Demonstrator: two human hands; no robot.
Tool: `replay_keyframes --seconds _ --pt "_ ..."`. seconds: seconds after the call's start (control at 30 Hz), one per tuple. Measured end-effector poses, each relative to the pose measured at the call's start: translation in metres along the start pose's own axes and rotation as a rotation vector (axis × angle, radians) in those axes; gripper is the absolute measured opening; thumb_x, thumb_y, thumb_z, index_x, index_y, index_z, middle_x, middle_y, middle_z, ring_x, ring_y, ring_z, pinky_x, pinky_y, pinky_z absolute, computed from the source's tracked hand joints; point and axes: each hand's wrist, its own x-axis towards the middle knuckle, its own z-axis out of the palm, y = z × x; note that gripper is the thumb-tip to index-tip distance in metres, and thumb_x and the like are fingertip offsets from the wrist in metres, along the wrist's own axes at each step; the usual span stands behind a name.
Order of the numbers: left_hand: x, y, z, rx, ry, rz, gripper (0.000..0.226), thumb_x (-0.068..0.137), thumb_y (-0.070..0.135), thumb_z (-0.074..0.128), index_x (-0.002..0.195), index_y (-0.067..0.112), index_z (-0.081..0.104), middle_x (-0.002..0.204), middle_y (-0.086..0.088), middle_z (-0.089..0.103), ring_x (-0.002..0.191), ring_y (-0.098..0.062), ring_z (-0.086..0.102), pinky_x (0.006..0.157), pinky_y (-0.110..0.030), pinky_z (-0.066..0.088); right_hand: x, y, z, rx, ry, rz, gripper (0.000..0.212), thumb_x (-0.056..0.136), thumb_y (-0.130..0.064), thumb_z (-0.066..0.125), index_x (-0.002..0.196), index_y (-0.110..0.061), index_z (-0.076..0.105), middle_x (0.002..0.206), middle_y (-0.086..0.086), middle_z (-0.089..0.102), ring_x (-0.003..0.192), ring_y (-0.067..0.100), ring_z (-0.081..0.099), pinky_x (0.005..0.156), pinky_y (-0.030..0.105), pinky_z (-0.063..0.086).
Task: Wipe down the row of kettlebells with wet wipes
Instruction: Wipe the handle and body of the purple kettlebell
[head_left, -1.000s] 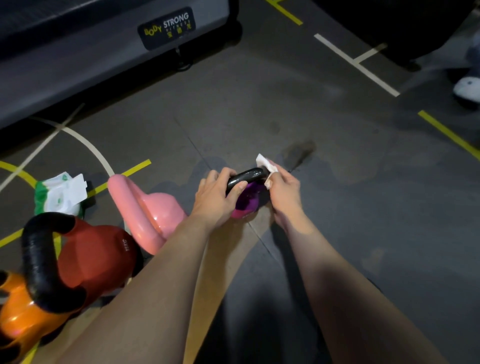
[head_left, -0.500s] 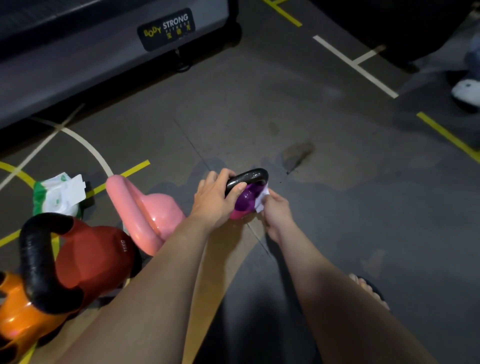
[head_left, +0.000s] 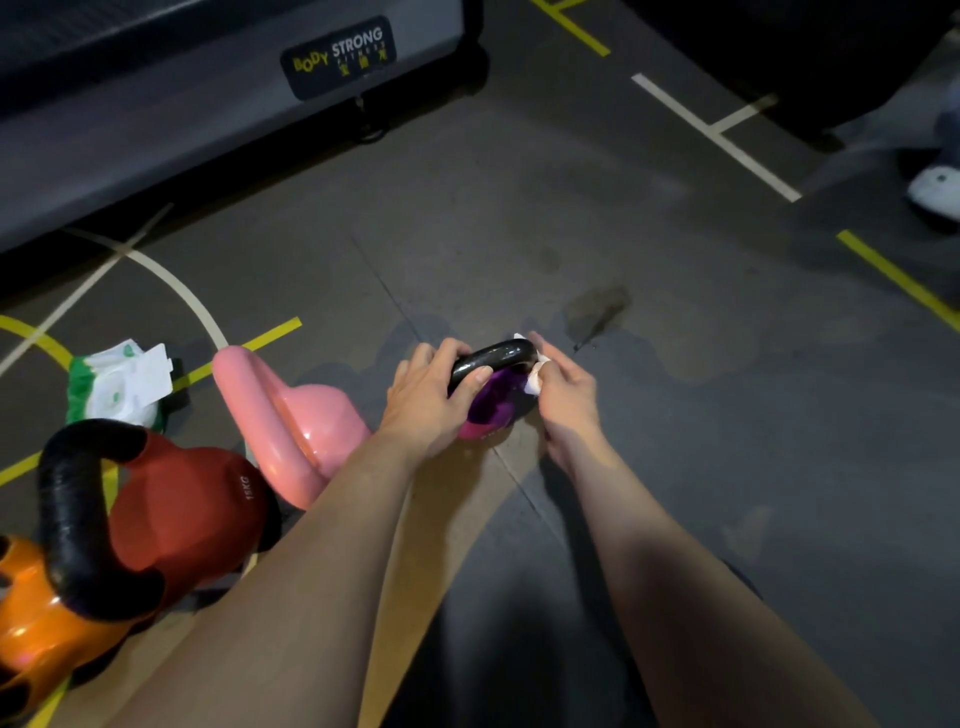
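**Inspector:** Status of the item under work?

**Assistant:** The purple kettlebell (head_left: 491, 402) stands on the floor (head_left: 675, 441) at the right end of the row, just beside the pink kettlebell (head_left: 301, 415). The left hand (head_left: 428, 397) grips the near side of its black handle (head_left: 493, 356), fingers (head_left: 470, 376) curled round the bar. The right hand (head_left: 563, 387) has its fingers pressed together, pinching a folded wet wipe (head_left: 535, 382) against the far end of the handle where it meets the body.

**Inspector:** The remaining stock?

**Assistant:** The red kettlebell (head_left: 182, 514) and orange kettlebell (head_left: 41, 623) sit further left, close together. The wipe packet (head_left: 122, 387) lies on the floor behind them, flap open. I cannot tell from here which bells are already clean.

**Inspector:** Recommendations for the step in hand?

**Assistant:** In my judgement, hold the bell firm with the left hand so it does not roll or rock. Wrap the wipe round the bar, not just dab one face, and run it the full arc. Then shift the left grip so the patch it covers is also wiped. The junction between handle and body probably traps grime; work the wipe into it before moving down the purple shell.
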Motion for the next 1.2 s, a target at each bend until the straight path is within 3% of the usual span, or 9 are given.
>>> replay_keyframes --seconds 0.1,0.2,0.3,0.43,0.63,0.77,0.93,1.07,1.2 --pt "-0.001 0.000 0.001 0.000 0.004 -0.003 0.034 0.101 0.053 0.048 0.126 0.031 0.053 0.109 0.003 0.045 0.111 -0.027 0.044 0.105 -0.047 0.037 0.000 0.011 0.000 -0.030 0.031 0.024 0.041 0.100 0.000 0.042 0.121 -0.018 0.072 0.114 -0.001 0.074 0.105 0.014 0.070 0.092 0.027 0.057" --pt "0.000 0.001 0.001 0.008 0.003 -0.002 0.034 0.102 0.053 0.048 0.126 0.031 0.052 0.110 0.003 0.045 0.112 -0.028 0.044 0.106 -0.046 0.037 -0.004 0.023 0.002 -0.045 -0.008 0.096 0.034 0.102 -0.006 0.046 0.123 -0.014 0.071 0.112 0.006 0.075 0.109 0.023 0.070 0.101 0.043 0.054" --pt "0.000 0.001 0.001 0.010 0.001 -0.004 0.034 0.102 0.053 0.047 0.127 0.030 0.052 0.111 0.003 0.045 0.112 -0.027 0.043 0.106 -0.046 0.037 -0.003 0.022 0.008 0.031 -0.006 0.171 0.034 0.101 -0.001 0.045 0.106 -0.014 0.076 0.110 0.012 0.076 0.105 0.024 0.070 0.104 0.049 0.051" --pt "0.000 -0.002 0.002 0.001 0.011 -0.003 0.033 0.102 0.052 0.048 0.127 0.031 0.052 0.109 0.003 0.045 0.111 -0.027 0.044 0.105 -0.046 0.037 0.002 -0.002 0.007 0.221 0.062 0.145 0.034 0.095 0.006 0.050 0.109 -0.012 0.075 0.111 0.016 0.075 0.098 0.026 0.071 0.093 0.038 0.057" --pt "-0.001 -0.001 0.002 0.015 0.016 -0.003 0.033 0.101 0.053 0.048 0.126 0.031 0.053 0.107 0.004 0.044 0.109 -0.025 0.043 0.104 -0.045 0.037 -0.004 -0.008 0.000 0.044 -0.002 -0.033 0.046 0.098 0.006 0.036 0.122 -0.011 0.070 0.108 -0.001 0.077 0.097 0.009 0.073 0.085 0.021 0.057" --pt "0.000 -0.001 0.003 0.015 0.009 0.000 0.039 0.099 0.059 0.046 0.125 0.032 0.053 0.107 0.004 0.044 0.110 -0.026 0.044 0.104 -0.044 0.037 -0.002 0.006 0.000 -0.049 0.009 0.043 0.042 0.101 0.003 0.041 0.131 -0.011 0.067 0.115 0.007 0.073 0.091 0.009 0.070 0.076 0.013 0.055" --pt "0.000 -0.004 0.003 0.009 0.027 0.001 0.040 0.099 0.059 0.046 0.125 0.030 0.053 0.108 0.002 0.045 0.110 -0.028 0.046 0.104 -0.044 0.037 -0.001 -0.001 0.000 0.035 0.046 0.047 0.040 0.100 0.005 0.040 0.129 -0.004 0.066 0.119 0.015 0.071 0.096 0.017 0.070 0.079 0.018 0.057" --pt "0.000 -0.003 0.002 0.010 0.031 0.004 0.034 0.101 0.052 0.050 0.126 0.029 0.054 0.107 0.002 0.045 0.110 -0.028 0.046 0.103 -0.043 0.038 -0.006 -0.031 0.008 0.147 -0.026 -0.098 0.038 0.099 0.005 0.039 0.123 -0.001 0.068 0.119 0.013 0.073 0.101 0.010 0.072 0.094 0.025 0.055" --pt "0.001 -0.001 0.003 0.020 0.027 -0.008 0.035 0.101 0.052 0.050 0.128 0.029 0.053 0.108 0.002 0.045 0.111 -0.029 0.046 0.104 -0.045 0.038 -0.016 -0.049 0.027 -0.200 -0.211 -0.293 0.042 0.095 -0.001 0.042 0.114 -0.018 0.075 0.110 -0.004 0.076 0.109 0.004 0.069 0.105 0.030 0.050"
